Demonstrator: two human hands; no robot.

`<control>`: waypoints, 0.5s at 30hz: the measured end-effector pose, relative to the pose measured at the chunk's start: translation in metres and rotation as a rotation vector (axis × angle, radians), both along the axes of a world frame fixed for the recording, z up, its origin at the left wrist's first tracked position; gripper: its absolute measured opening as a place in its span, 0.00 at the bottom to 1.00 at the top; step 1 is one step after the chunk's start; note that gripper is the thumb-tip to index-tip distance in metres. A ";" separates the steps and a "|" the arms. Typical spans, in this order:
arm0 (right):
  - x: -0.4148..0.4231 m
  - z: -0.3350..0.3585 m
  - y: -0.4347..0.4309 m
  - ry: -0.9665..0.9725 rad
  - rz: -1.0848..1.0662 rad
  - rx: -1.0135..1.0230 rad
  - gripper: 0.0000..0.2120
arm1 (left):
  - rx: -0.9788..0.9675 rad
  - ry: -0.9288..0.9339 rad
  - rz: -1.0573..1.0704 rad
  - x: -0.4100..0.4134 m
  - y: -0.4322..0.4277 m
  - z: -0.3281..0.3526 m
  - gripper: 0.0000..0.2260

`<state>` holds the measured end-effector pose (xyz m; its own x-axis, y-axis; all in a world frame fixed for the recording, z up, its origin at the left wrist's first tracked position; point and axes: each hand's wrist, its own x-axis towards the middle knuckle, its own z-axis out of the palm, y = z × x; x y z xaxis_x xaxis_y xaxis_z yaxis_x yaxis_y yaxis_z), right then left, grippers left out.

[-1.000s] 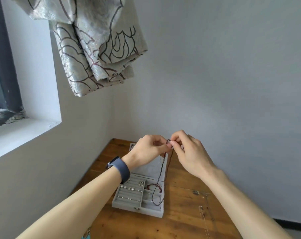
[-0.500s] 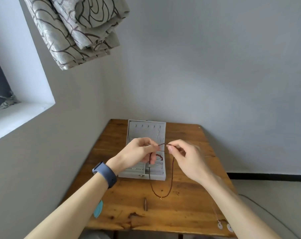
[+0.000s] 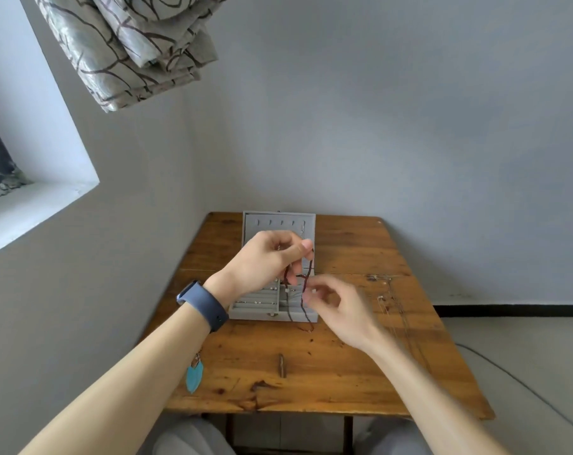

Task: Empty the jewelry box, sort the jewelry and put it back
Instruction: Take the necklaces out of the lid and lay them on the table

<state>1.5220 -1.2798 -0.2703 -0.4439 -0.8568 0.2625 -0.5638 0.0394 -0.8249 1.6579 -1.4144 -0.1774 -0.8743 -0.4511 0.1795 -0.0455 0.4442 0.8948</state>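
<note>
A grey jewelry box (image 3: 273, 315) stands open on the wooden table (image 3: 344, 366), its lid (image 3: 262, 221) upright at the back. Small earrings sit in its left slots. My left hand (image 3: 272, 261) is raised over the box and pinches the top of a dark red beaded necklace (image 3: 306, 284), which hangs down past the box's front edge. My right hand (image 3: 334, 307), blurred, pinches the same strand lower down, just right of the box.
A turquoise feather earring (image 3: 194, 377) lies near the table's left edge. Thin silver chains (image 3: 393, 310) lie on the right side of the table. A small dark piece (image 3: 281, 365) sits near the front. Walls close in left and behind; a curtain hangs above.
The view tilted down over the table. My left hand lifted the necklace's top end, while my right hand slid down along the strand and lower to the right.
</note>
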 end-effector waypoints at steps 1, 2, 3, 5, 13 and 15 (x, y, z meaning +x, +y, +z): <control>0.004 -0.008 -0.001 -0.090 0.011 0.015 0.12 | 0.014 0.002 -0.007 0.000 0.000 0.003 0.14; 0.008 -0.016 -0.003 -0.168 0.024 0.039 0.14 | 0.018 -0.002 -0.017 -0.001 0.001 0.005 0.14; 0.012 -0.022 -0.004 -0.222 0.044 0.071 0.15 | 0.020 -0.010 -0.028 -0.001 0.001 0.006 0.14; 0.021 -0.035 -0.004 -0.248 0.078 0.152 0.12 | 0.013 -0.022 -0.039 -0.001 0.002 0.008 0.14; 0.047 -0.091 0.042 -0.497 -0.035 0.135 0.13 | -0.031 -0.062 0.109 0.007 -0.023 0.000 0.15; 0.050 -0.098 0.063 -0.566 -0.076 0.093 0.15 | 0.007 -0.123 0.151 0.009 -0.032 -0.011 0.15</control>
